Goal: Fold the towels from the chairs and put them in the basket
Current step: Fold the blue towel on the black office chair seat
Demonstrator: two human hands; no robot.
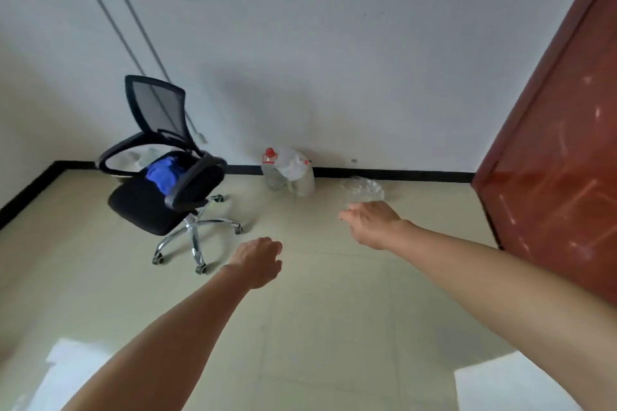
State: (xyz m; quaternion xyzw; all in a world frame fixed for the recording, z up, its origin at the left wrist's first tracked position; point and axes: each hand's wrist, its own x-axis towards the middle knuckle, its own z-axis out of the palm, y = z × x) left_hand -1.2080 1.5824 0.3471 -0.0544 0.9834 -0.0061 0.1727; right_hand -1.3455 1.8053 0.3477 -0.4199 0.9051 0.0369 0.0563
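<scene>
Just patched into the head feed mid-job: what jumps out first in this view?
A black office chair stands left of centre near the wall, with a crumpled blue towel on its seat. Both bare arms stretch out over the pale floor: the left hand curled near the chair's wheeled base, the right hand open and empty. A clear plastic jug with a red cap sits against the wall, and a reddish-brown door fills the right side.

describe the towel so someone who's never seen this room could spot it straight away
Find the black mesh-backed office chair standing on the pale floor near the left corner of the white wall. On its seat, between the armrests, lies a crumpled blue towel. It is the only bright blue thing in view; the bottles by the baseboard are clear and white.
</scene>
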